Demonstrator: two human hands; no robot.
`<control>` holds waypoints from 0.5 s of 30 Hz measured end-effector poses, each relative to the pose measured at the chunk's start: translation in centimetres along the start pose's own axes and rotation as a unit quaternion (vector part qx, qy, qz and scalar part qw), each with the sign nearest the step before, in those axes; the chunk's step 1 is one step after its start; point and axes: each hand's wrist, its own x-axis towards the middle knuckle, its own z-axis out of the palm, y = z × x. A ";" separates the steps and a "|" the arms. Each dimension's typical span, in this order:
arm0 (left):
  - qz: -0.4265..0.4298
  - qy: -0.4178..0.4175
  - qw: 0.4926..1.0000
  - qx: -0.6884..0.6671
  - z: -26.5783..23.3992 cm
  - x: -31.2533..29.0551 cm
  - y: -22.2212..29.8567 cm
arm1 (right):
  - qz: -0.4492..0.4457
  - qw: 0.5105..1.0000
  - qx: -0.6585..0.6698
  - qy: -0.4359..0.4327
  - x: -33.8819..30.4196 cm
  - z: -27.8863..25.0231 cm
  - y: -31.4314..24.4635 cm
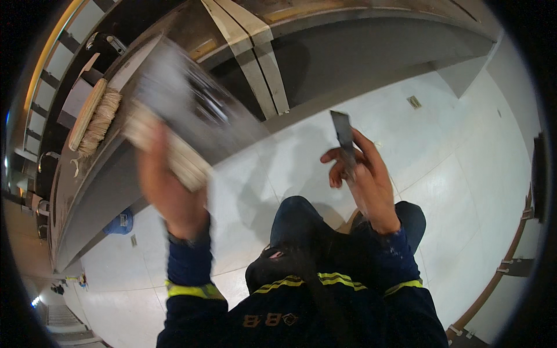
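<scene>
My left hand [169, 182] is smeared by motion at the left, its fingers round a pale, ribbed bar [181, 158]. From that bar a broad, shiny grey sheet [191, 95] spreads up and to the right, so blurred that I cannot tell its exact kind. On the right, my right hand [368, 188] grips a putty knife [343, 132] with its dark, flat blade pointing up. Thumb and fingers are bent round its lower part, above the pale floor.
A curved dark counter [371, 52] runs across the top and down the left, with strips of pale tape [264, 69] over its edge. A wide brush [96, 119] with pale bristles lies on its left part. Below, a blue bucket [120, 223] stands on the tiled floor [452, 168].
</scene>
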 end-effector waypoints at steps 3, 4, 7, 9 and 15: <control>-0.302 0.001 0.941 -0.150 2.0 -8.1 -2.0 | -0.043 0.994 -0.015 -0.095 -1.1 0.6 -2.5; -0.379 -0.001 0.909 -0.175 2.8 -8.8 -2.5 | -0.016 0.992 -0.034 -0.117 -1.3 0.3 -2.9; -0.418 -0.070 0.863 -0.275 4.2 -9.6 -3.0 | -0.079 0.952 -0.240 -0.174 -0.9 -0.6 -3.2; -0.427 -0.091 0.860 -0.264 4.0 -9.4 -3.1 | -0.062 0.939 -0.295 -0.164 -1.1 -1.4 -3.6; -0.314 -0.062 0.930 -0.183 2.8 -7.2 0.5 | 0.020 0.856 -0.491 -0.161 -1.4 -2.9 -1.3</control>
